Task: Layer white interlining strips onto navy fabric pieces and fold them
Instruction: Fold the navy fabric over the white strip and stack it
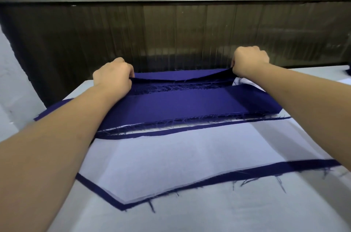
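navy fabric pieces (180, 102), where do they lie on that big white table (228, 218)?
— stacked across the far middle, frayed edges toward the near side. nearer lies a broad white interlining (180, 155) sheet, laid on a navy piece (284, 169) so that only a dark border shows round it.
and what's in hand?
— the top navy strip (180, 78) of the far stack. it's held off the pile and sags in the middle, an end in each hand. the left hand (114, 77) has its fingers curled and clamped on the left end; the right hand (250, 59) is a closed fist pinching the right end.
so which step?
— i'd judge picking up a piece for layering or folding; can't tell which. the next move calls for even tension, both ends travelling together, then a flat, square lay so no crease gets trapped.
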{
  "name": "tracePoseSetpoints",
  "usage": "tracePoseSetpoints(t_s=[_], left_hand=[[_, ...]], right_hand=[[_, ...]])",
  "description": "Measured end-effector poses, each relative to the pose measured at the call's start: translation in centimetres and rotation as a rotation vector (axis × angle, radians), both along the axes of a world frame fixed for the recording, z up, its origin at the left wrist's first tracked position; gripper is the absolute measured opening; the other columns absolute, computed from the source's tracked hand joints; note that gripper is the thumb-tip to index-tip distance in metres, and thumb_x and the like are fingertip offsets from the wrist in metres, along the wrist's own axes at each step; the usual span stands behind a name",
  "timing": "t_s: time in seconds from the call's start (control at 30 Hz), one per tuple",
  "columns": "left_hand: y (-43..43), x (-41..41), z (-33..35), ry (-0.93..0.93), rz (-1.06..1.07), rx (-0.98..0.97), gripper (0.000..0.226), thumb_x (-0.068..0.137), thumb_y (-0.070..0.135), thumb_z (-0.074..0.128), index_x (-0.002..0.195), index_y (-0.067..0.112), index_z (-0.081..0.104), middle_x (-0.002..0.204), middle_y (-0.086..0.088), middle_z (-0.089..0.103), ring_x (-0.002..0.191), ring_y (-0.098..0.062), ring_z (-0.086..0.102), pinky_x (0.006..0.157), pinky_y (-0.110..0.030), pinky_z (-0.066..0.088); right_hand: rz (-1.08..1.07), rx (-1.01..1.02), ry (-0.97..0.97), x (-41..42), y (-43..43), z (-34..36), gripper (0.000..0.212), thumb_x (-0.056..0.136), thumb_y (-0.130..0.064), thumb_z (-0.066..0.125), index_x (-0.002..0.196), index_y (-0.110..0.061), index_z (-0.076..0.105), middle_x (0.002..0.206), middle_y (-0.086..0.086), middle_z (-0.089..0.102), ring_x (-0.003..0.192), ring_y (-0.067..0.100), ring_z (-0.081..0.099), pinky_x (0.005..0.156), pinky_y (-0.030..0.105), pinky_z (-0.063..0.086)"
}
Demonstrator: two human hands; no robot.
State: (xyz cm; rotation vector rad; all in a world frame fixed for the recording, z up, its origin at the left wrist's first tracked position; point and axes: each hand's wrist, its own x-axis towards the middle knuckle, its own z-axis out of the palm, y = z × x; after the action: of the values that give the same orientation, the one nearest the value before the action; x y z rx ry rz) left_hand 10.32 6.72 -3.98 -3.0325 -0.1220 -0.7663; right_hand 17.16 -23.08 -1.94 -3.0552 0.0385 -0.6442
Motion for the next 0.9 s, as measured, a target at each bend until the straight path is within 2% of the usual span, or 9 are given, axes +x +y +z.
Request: tracePoseSetpoints(t_s=[0.17,0.27,0.37,0.43,0.53,0.6,0.67,0.8,0.9], left_hand=[[0.0,-0.5,0.1,-0.049,0.018,-0.053,0.014,0.093,0.018,0.054,0.106,0.017,0.059,0.112,-0.009,0.051,0.095,-0.033,0.053,0.066,-0.039,0.038],[0.1,-1.4,-0.1,-0.025,0.032,-0.066,0.017,0.095,0.023,0.051,0.110,0.016,0.056,0.111,-0.010,0.052,0.096,-0.034,0.054,0.069,-0.040,0.039],[0.3,-2.7,0.3,-0.042,0.010,-0.086,0.021,0.097,0.028,0.048,0.112,0.014,0.053,0.113,-0.011,0.053,0.099,-0.036,0.054,0.072,-0.042,0.040],[0.4,-3.8,0.7,-0.087,-0.056,-0.124,0.021,0.097,0.028,0.048,0.110,0.012,0.053,0.110,-0.011,0.055,0.097,-0.035,0.054,0.073,-0.043,0.042],[0.3,-5.7,0.7,-0.095,-0.169,-0.222,0.022,0.097,0.027,0.047,0.108,0.008,0.054,0.104,-0.013,0.059,0.095,-0.034,0.055,0.078,-0.044,0.044],[0.3,-7.2,0.3,-0.062,-0.228,-0.266,0.022,0.097,0.026,0.047,0.105,0.007,0.054,0.100,-0.014,0.061,0.094,-0.033,0.056,0.079,-0.043,0.044],[0.5,-8.8,0.0,-0.022,-0.284,-0.289,0.017,0.097,0.025,0.048,0.101,0.010,0.055,0.096,-0.012,0.063,0.089,-0.030,0.057,0.079,-0.043,0.044],[0.8,-11.7,-0.3,-0.001,-0.387,-0.274,0.012,0.094,0.022,0.052,0.096,0.013,0.059,0.092,-0.007,0.064,0.085,-0.025,0.059,0.081,-0.044,0.047],[0.7,-13.9,-0.6,-0.002,-0.501,-0.209,0.009,0.090,0.015,0.059,0.094,0.010,0.065,0.091,-0.002,0.065,0.085,-0.021,0.059,0.080,-0.039,0.046]], right_hand=[[-0.013,0.135,-0.140,-0.7,-1.6,0.3,0.027,0.089,-0.006,0.056,0.115,-0.008,0.065,0.126,0.016,0.048,0.118,0.037,0.038,0.091,0.044,0.038],[0.047,0.239,-0.219,-1.8,-2.5,0.8,0.027,0.090,-0.001,0.053,0.110,-0.011,0.068,0.125,0.014,0.044,0.113,0.038,0.044,0.085,0.044,0.042],[0.117,0.363,-0.261,-3.2,-4.0,0.8,0.025,0.091,-0.004,0.052,0.107,-0.012,0.069,0.124,0.011,0.048,0.107,0.038,0.052,0.085,0.041,0.043],[0.172,0.431,-0.263,-4.3,-4.9,0.7,0.025,0.086,-0.001,0.051,0.099,-0.012,0.069,0.112,0.011,0.059,0.097,0.035,0.059,0.079,0.034,0.048],[0.213,0.548,-0.201,-6.1,-6.3,0.4,0.026,0.079,0.005,0.052,0.084,-0.017,0.065,0.087,0.013,0.068,0.076,0.029,0.067,0.056,0.017,0.049],[0.226,0.632,-0.178,-7.6,-7.2,0.2,0.027,0.075,0.008,0.055,0.077,-0.017,0.063,0.081,0.013,0.068,0.079,0.031,0.067,0.068,0.032,0.057],[0.246,0.694,-0.163,-9.3,-8.0,0.0,0.029,0.073,0.008,0.057,0.067,-0.020,0.063,0.072,0.008,0.066,0.081,0.032,0.066,0.076,0.046,0.055],[0.272,0.764,-0.147,-12.1,-9.3,-0.4,0.033,0.076,0.006,0.060,0.061,-0.023,0.062,0.066,-0.001,0.060,0.066,0.022,0.055,0.071,0.041,0.054],[0.256,0.866,-0.095,-13.4,-10.3,-0.7,0.029,0.077,0.009,0.059,0.064,-0.015,0.064,0.069,0.003,0.060,0.068,0.021,0.056,0.065,0.033,0.053]])
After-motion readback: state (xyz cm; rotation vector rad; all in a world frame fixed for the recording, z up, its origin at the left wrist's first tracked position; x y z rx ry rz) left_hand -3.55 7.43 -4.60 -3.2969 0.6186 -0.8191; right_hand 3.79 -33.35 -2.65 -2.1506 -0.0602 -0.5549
